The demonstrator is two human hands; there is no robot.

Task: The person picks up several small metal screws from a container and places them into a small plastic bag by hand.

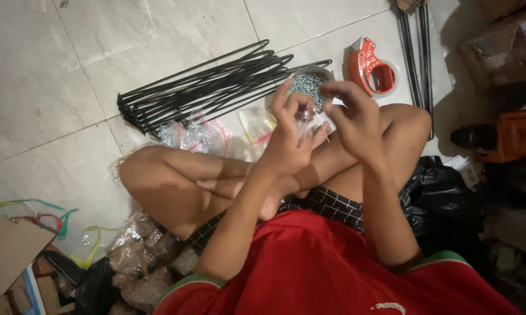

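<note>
Your left hand is curled shut around a small clear plastic bag, held up over your crossed legs, and your right hand has its fingertips pinched together at the bag's mouth, apparently on a screw, though it is too small to be sure. The bowl of screws sits on the floor just beyond your hands, partly hidden behind them. The likeliest slip is a screw missing the narrow bag opening, because the film is limp and your left grip closes part of the mouth; anything dropped would land on your legs or skitter across the smooth tiles (hard to spot in this dim light). Reaching forward for more, your wrist could also catch the bowl's rim and tip it, since it stands so near. The bundle of black metal rods lies close to the left of the bowl, and the filled bags beside your knee could be nudged if you shift. The red tape dispenser lies to the right of the bowl.
</note>
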